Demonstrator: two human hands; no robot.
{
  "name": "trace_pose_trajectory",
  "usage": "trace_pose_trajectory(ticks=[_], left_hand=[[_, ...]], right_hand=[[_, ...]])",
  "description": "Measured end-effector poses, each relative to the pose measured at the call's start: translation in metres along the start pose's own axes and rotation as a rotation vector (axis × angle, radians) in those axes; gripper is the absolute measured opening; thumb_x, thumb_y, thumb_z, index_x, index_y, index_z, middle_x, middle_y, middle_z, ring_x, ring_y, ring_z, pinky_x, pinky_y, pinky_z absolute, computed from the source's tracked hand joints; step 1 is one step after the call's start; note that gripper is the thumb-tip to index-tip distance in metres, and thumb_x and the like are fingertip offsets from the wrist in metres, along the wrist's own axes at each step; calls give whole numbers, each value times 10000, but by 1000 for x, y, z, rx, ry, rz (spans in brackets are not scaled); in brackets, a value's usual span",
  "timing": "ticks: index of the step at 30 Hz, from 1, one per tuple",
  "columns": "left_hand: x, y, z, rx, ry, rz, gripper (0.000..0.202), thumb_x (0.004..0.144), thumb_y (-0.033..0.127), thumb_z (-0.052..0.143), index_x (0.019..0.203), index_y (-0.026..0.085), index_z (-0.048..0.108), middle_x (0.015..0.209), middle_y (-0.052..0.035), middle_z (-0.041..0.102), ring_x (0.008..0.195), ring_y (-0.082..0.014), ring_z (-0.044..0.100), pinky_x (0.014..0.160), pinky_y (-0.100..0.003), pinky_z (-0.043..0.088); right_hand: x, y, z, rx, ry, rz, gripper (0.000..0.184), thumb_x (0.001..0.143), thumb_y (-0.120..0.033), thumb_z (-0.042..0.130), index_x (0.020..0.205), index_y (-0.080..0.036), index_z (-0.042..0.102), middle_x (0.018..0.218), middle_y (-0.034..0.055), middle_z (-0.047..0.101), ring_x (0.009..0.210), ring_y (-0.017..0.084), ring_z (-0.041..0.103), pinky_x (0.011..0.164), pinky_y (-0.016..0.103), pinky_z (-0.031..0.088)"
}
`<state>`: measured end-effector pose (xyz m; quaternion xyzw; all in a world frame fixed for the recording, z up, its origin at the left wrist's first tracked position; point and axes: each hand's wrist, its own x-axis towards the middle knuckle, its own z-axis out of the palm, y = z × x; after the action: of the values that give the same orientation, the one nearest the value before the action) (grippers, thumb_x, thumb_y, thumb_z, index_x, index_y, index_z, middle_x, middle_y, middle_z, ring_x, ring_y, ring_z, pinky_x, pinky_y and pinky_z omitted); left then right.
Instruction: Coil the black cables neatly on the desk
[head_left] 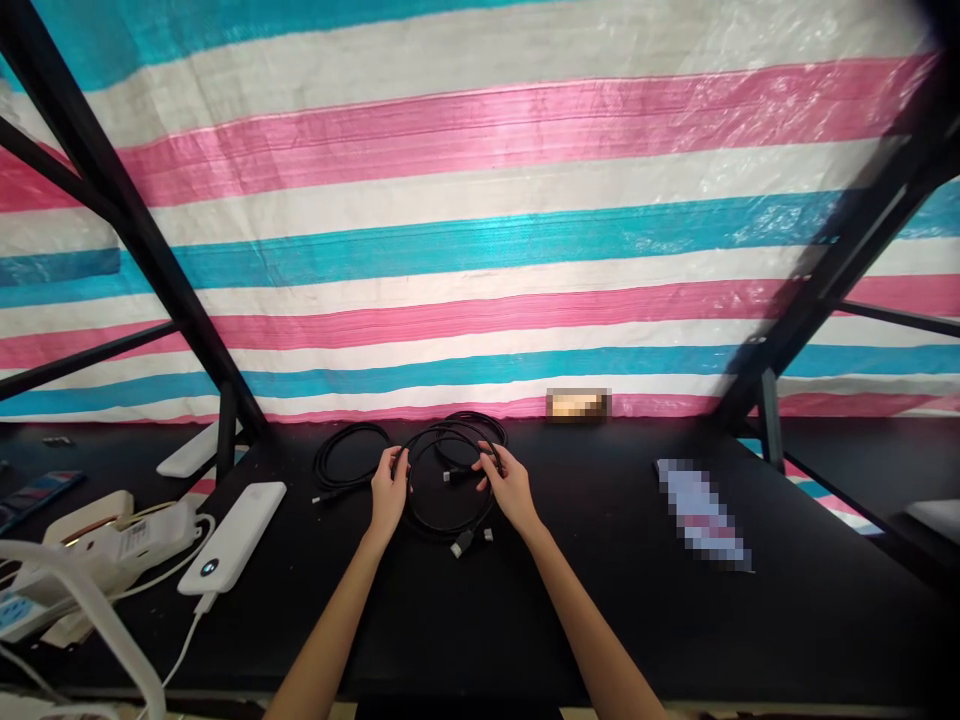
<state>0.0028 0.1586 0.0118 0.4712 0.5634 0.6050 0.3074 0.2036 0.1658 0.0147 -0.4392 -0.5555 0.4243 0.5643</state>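
Observation:
A coiled black cable (442, 528) is held in a loop between my two hands, just above the black table. My left hand (389, 492) is closed round the left side of the loop. On the right side, my right hand (510, 486) pinches the same coil. Two plugs of the cable, one a USB plug (462, 546), hang at the loop's near edge. Behind my left hand lies another coiled black cable (324, 462). Beyond the held loop rests a further black coil (480, 416), with a plug (450, 477) showing through the loop.
A white power bank (238, 535) with a white cord lies at the left, near a power strip (142, 540). Blurred packaging (703, 515) lies at the right, and a small blurred box (577, 405) stands at the back. Black metal struts (142, 220) rise on both sides before a striped sheet (480, 240).

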Motion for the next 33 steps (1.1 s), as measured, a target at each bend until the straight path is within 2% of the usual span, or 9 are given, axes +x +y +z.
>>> trace_pose_trajectory(ticks=[5,10,17,26,33], left_hand=[[-1,4,-3,-231,-91,-126,377,745,529,567,909,201,475,565,82,458,342,-73,444,336,-193,344],[-2,9,-8,-285,-159,-191,421,742,535,569,943,171,504,627,21,587,432,-108,551,432,-230,444],[1,11,-11,-225,-102,-236,510,741,586,531,941,118,571,731,-76,673,498,-144,603,484,-252,465],[2,9,-11,-240,-47,-270,532,688,621,537,871,128,616,794,-92,683,516,-152,615,466,-239,428],[4,8,-12,-277,-16,-281,552,632,634,559,811,117,632,780,-88,666,532,-144,595,480,-250,450]], right_hand=[[-1,-9,-1,59,28,48,454,820,-535,473,1047,-162,598,605,-10,618,306,71,418,321,214,305],[-1,-13,-2,113,50,75,466,813,-547,481,1046,-156,580,528,-54,531,308,77,433,316,201,296],[1,-10,-4,115,59,74,466,821,-550,477,1043,-153,577,531,-48,536,334,86,455,347,208,326],[0,-10,-3,112,54,62,444,825,-548,476,1027,-166,578,483,-84,417,323,68,382,330,197,296],[-1,-10,-3,96,62,65,459,822,-554,474,1026,-158,582,478,-89,422,317,55,378,322,177,305]])
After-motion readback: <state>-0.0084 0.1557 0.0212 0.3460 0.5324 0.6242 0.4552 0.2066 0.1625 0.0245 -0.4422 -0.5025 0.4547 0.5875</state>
